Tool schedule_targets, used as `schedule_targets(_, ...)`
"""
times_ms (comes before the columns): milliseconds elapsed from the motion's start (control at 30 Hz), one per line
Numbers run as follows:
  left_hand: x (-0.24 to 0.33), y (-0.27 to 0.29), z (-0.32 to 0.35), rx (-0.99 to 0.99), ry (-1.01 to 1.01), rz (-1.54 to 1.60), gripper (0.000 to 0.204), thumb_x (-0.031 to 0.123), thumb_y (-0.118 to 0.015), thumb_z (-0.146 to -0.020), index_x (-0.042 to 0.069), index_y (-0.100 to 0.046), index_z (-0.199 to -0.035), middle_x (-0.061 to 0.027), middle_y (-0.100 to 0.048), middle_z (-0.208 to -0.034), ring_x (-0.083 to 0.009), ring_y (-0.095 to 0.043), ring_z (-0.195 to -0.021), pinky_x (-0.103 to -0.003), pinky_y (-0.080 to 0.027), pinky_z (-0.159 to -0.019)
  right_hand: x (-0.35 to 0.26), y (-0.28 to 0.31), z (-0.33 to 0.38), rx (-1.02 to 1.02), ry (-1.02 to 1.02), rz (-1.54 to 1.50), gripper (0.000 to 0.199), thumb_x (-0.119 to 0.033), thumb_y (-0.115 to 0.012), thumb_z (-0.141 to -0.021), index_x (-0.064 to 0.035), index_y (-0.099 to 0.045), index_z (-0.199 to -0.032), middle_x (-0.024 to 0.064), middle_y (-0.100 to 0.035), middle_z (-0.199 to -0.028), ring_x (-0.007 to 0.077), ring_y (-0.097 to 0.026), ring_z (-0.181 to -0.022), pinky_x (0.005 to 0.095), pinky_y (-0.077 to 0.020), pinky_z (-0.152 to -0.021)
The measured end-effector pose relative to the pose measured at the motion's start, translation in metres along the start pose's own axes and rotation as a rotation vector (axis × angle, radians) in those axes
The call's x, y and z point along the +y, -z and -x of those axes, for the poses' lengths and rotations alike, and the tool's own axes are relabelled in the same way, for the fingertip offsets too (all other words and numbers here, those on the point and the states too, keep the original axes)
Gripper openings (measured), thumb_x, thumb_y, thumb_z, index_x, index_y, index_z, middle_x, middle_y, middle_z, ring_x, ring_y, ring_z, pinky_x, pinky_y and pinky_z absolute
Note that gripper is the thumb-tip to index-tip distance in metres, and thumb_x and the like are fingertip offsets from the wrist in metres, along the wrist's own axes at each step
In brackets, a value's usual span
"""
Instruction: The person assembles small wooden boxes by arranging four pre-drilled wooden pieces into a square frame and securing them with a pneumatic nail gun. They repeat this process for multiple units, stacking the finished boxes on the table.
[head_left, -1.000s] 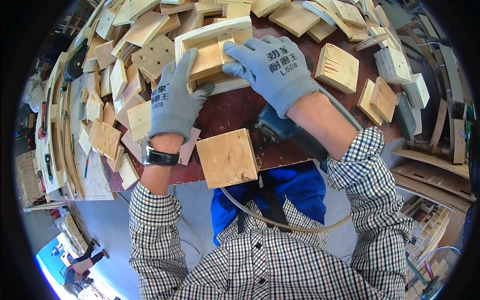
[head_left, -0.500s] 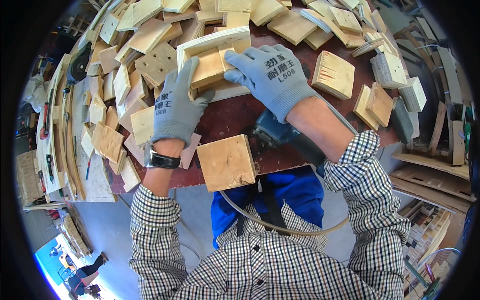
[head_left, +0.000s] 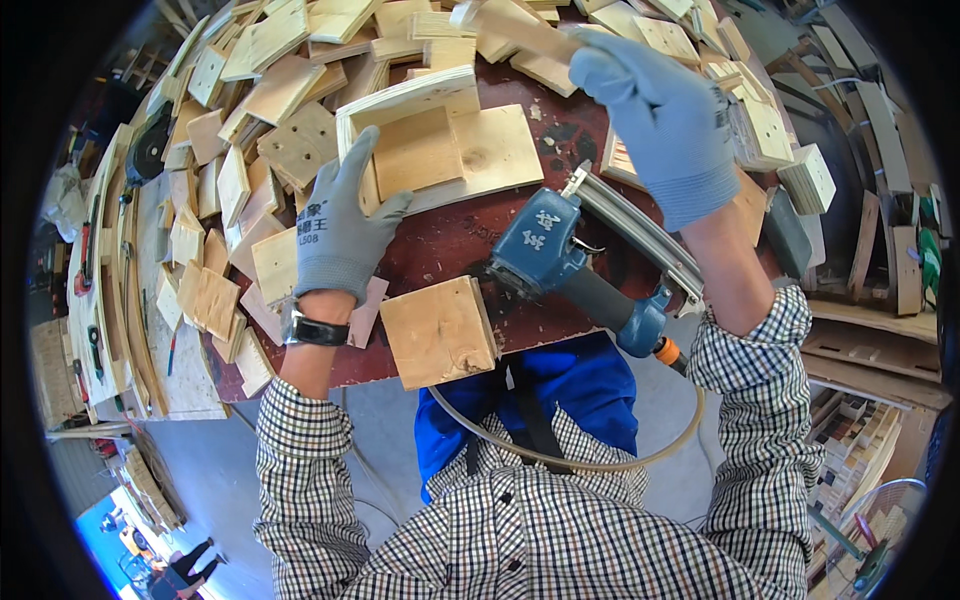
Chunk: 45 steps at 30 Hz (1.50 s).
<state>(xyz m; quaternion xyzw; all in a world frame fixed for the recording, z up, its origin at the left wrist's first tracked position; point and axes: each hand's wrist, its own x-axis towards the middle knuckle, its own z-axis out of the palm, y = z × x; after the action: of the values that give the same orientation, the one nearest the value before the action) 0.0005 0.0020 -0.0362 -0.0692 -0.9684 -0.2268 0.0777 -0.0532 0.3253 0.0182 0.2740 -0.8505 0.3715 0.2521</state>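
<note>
A partly built wooden box (head_left: 500, 150) lies on the dark red table, with upright plywood along its far and left sides. Inside it rests a flat wood piece (head_left: 418, 148). My gloved left hand (head_left: 345, 230) grips the box's left end, thumb and forefinger either side of the corner. Raised at the far right, my gloved right hand (head_left: 665, 125) holds a wood board (head_left: 520, 32), smeared by motion. Between that hand and my body lies a blue nail gun (head_left: 540, 245) with a grey magazine. A square wood block (head_left: 437, 332) overhangs the table's near edge.
Loose wood pieces (head_left: 290, 90) are heaped across the far and left table (head_left: 430, 255). More blocks (head_left: 808, 180) stand at the right. A clear hose (head_left: 600, 465) loops from the nail gun past my lap. Hand tools (head_left: 97, 340) lie on the left bench.
My right hand has left the box and moved up and right, now carrying a board. The nail gun is uncovered. A flat area of the box's right side now shows. My left hand stays at its end.
</note>
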Motion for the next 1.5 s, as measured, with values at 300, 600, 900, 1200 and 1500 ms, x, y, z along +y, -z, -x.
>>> schedule_targets(300,-0.017,0.010,0.004,-0.033,-0.093,-0.106,0.054,0.029,-0.073,-0.103,0.005,-0.061,-0.149,-0.0194,-0.066,-0.145,-0.0339,-0.063,-0.135,-0.041,-0.046,-0.116,-0.023,0.069,0.016,-0.328,-0.260,-0.320,0.035,-0.026,-0.067,-0.104,-0.0037,-0.070,-0.130,0.0144,-0.072,-0.118,0.0249,-0.069,-0.104,0.0382,-0.0534,-0.087)
schedule_targets(600,-0.020,0.013,0.000,-0.121,-0.054,-0.103,0.044,0.021,-0.065,-0.109,0.000,-0.060,-0.148,-0.0140,-0.066,-0.147,-0.0235,-0.061,-0.135,-0.037,-0.045,-0.117,-0.009,0.022,0.106,-0.267,0.006,0.352,0.031,-0.023,-0.068,-0.104,-0.0060,-0.072,-0.129,0.0082,-0.073,-0.117,0.0203,-0.069,-0.100,0.0355,-0.0526,-0.083)
schedule_targets(900,-0.017,0.016,-0.008,-0.133,-0.060,-0.136,0.047,0.027,-0.060,-0.112,0.001,-0.058,-0.151,-0.0153,-0.065,-0.147,-0.0244,-0.061,-0.135,-0.037,-0.044,-0.117,-0.034,0.029,0.122,-0.273,-0.165,0.226,0.031,-0.025,-0.068,-0.105,-0.0049,-0.073,-0.127,0.0080,-0.074,-0.110,0.0184,-0.070,-0.095,0.0331,-0.0546,-0.080)
schedule_targets(1200,-0.021,0.017,-0.001,-0.111,-0.042,-0.088,0.049,0.031,-0.053,-0.115,0.001,-0.055,-0.153,-0.0169,-0.062,-0.151,-0.0262,-0.057,-0.139,-0.038,-0.042,-0.119,-0.094,-0.017,0.189,-0.349,-0.320,0.119,0.032,-0.028,-0.067,-0.106,-0.0038,-0.075,-0.126,0.0079,-0.076,-0.104,0.0166,-0.072,-0.091,0.0308,-0.0565,-0.078)
schedule_targets(1500,-0.009,0.010,-0.014,-0.140,-0.076,-0.083,0.050,0.032,-0.052,-0.115,0.000,-0.055,-0.153,-0.0181,-0.061,-0.151,-0.0275,-0.058,-0.139,-0.038,-0.042,-0.118,-0.083,-0.011,0.183,-0.297,-0.400,0.114,0.033,-0.030,-0.067,-0.107,-0.0026,-0.076,-0.124,0.0077,-0.077,-0.097,0.0147,-0.074,-0.086,0.0285,-0.0585,-0.076)
